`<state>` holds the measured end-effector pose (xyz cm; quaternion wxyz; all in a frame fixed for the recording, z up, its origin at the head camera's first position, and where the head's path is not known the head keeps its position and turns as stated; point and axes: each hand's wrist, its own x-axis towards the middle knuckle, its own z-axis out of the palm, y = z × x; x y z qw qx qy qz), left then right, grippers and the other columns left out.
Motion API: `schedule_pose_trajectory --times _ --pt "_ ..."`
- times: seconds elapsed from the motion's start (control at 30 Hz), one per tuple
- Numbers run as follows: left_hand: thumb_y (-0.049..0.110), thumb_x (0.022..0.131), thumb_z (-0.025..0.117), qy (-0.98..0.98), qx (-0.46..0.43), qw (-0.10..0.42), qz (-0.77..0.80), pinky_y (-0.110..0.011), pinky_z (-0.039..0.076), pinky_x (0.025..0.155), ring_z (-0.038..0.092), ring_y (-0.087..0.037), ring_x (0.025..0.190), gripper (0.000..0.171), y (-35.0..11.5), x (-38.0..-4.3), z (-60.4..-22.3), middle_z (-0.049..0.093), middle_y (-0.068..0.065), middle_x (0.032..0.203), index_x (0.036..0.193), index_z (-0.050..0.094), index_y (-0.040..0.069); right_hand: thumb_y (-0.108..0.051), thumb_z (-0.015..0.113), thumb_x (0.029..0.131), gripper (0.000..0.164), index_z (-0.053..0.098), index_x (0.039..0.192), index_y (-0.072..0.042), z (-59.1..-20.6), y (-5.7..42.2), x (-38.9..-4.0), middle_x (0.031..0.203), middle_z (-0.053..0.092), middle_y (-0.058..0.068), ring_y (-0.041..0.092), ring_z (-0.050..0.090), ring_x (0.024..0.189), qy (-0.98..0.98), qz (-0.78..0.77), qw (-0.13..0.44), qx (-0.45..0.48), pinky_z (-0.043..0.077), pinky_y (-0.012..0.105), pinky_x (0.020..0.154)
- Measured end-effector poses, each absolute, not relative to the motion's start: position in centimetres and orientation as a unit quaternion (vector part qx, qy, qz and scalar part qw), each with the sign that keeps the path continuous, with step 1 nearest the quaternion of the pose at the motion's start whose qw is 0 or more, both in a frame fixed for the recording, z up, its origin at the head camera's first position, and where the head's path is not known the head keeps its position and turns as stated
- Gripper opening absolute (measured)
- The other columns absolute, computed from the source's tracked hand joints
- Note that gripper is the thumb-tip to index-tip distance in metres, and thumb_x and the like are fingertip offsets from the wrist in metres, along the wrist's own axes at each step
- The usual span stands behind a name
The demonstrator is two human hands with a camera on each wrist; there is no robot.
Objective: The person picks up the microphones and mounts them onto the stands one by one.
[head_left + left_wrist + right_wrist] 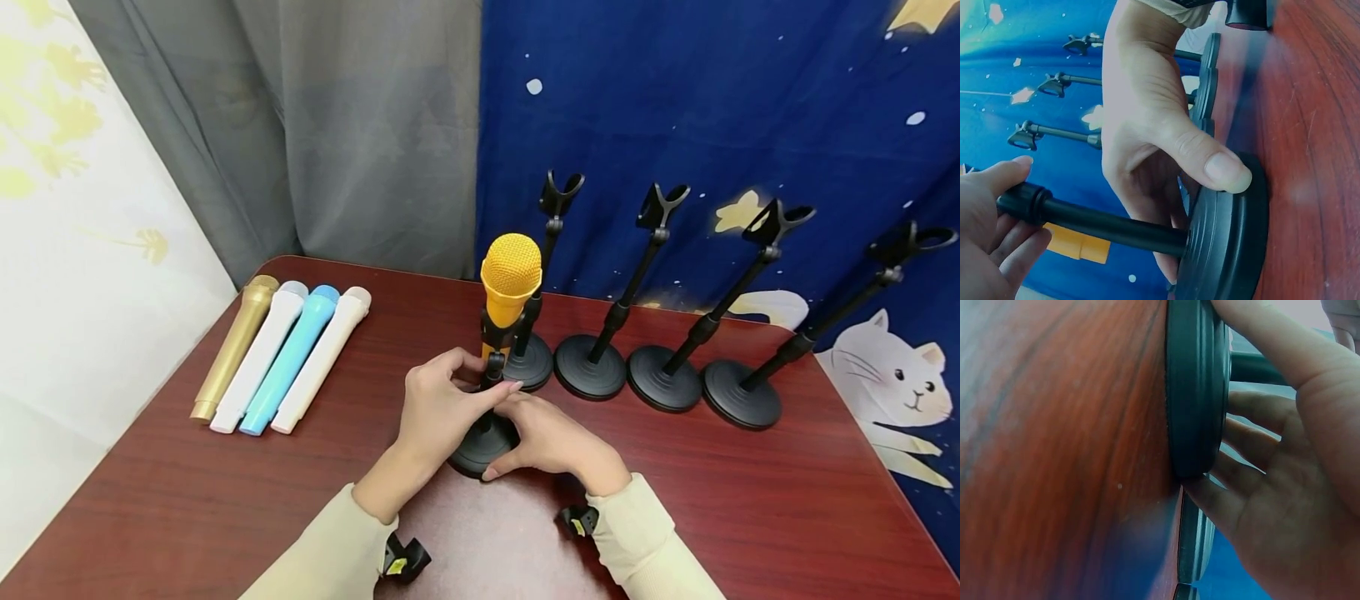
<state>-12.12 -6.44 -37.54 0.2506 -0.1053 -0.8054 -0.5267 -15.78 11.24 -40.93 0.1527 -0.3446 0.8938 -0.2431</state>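
A yellow microphone (512, 271) sits upright in the holder of a black microphone stand, whose round base (480, 450) rests on the table. My left hand (438, 404) grips the stand's pole just below the microphone; in the left wrist view its thumb and fingers lie on either side of the black collar (1025, 203). Lower down, my right hand (547, 437) holds the base by its rim, the thumb on the near edge and the fingers around the far side. The right wrist view shows those fingers along the base edge (1194, 394).
Several black stands (590, 367) with vacant clips stand in a row to the right, the closest right behind the held one. At the left lie a gold microphone (236, 346), a blue microphone (292, 358) and two pale ones, side by side. Curtains hang behind the table (750, 517).
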Motion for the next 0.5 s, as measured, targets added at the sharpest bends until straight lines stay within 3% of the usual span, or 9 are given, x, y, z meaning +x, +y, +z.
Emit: schedule_pose_trajectory --times 0.2,0.5 --pt "0.020 0.074 0.092 -0.795 -0.127 0.165 -0.569 -0.022 0.061 0.068 0.077 -0.013 0.074 0.027 -7.4 -12.6 -37.5 0.078 -0.009 0.090 0.092 0.076 0.007 -0.047 0.091 0.070 0.078 0.062 0.136 -0.018 -40.9 11.1 -15.8 0.139 0.063 -0.004 0.013 0.057 0.128 0.895 -0.238 0.156 -0.343 0.046 0.038 0.109" --pt "0.013 0.081 0.086 -0.789 -0.157 0.034 -0.593 -0.026 0.062 0.080 0.077 -0.018 0.092 0.028 -8.9 -13.7 -37.2 0.077 -0.011 0.105 0.107 0.077 0.005 -0.050 0.090 0.069 0.071 0.066 0.125 -0.014 -41.0 11.1 -15.8 0.129 0.066 -0.004 0.011 0.059 0.119 0.900 -0.226 0.146 -0.342 0.049 0.036 0.103"
